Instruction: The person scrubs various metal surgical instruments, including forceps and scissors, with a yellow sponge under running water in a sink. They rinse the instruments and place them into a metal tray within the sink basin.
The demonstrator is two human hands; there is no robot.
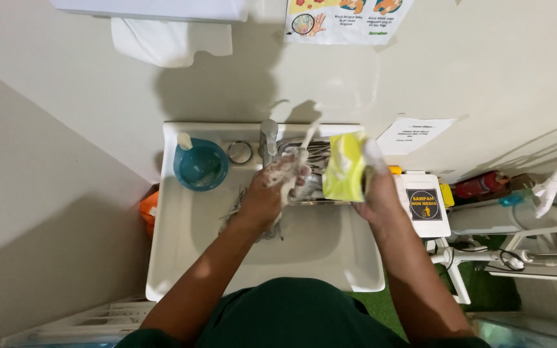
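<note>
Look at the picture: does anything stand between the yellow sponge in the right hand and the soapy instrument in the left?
Nothing visible does. The right hand holds the yellow sponge right beside the instrument in the soapy left hand, above the tray.

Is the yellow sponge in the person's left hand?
No, the yellow sponge is gripped by the right hand; the soapy left hand holds a thin utensil.

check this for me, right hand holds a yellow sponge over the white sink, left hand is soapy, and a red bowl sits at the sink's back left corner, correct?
Not quite: the bowl is teal blue, not red, as the head view shows. The rest stands: the right hand holds the yellow sponge over the white sink, and the left hand is soapy.
</note>
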